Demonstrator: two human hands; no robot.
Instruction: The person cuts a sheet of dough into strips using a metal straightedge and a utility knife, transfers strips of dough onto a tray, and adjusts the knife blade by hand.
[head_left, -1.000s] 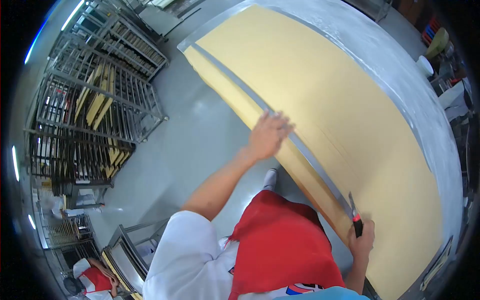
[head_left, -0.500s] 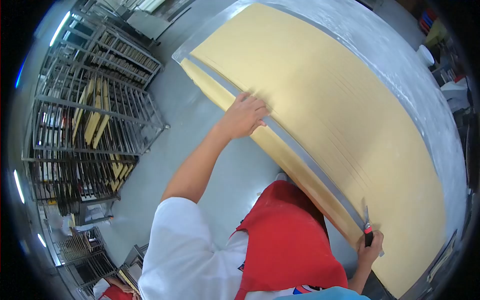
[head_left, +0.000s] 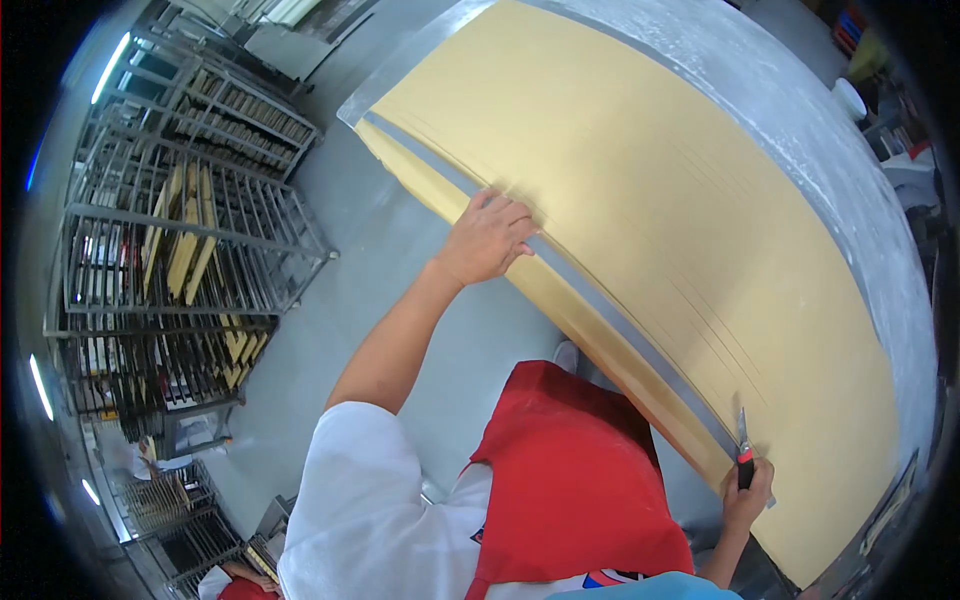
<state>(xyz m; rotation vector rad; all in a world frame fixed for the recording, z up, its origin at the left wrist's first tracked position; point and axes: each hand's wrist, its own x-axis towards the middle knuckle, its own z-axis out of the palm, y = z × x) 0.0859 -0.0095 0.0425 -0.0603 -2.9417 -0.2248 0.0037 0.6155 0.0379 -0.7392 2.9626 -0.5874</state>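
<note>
- Yellow, smooth and broad, the flat sheet [head_left: 620,120] lies over the grey worktable [head_left: 790,130], with fine parallel lines scored in its surface.
- Along its side nearest the person lies a long, thin grey metal strip [head_left: 640,338]; it serves best flat and straight, pressed evenly so it neither bows nor drags the sheet.
- The left hand [head_left: 490,235] lies across the strip, fingers slightly bent and partly spread, thumb on the near side; spread, steady pressure suits it, fingertips clear of any blade path.
- The right hand [head_left: 748,500] closes around the black-handled knife with a red collar [head_left: 745,468] by the strip's near end, its blade pointing up the sheet. A light, even grip and a low blade angle favour clean lines; whether the tip touches is unclear.
- Farther off stand grey metal racks [head_left: 190,220].
</note>
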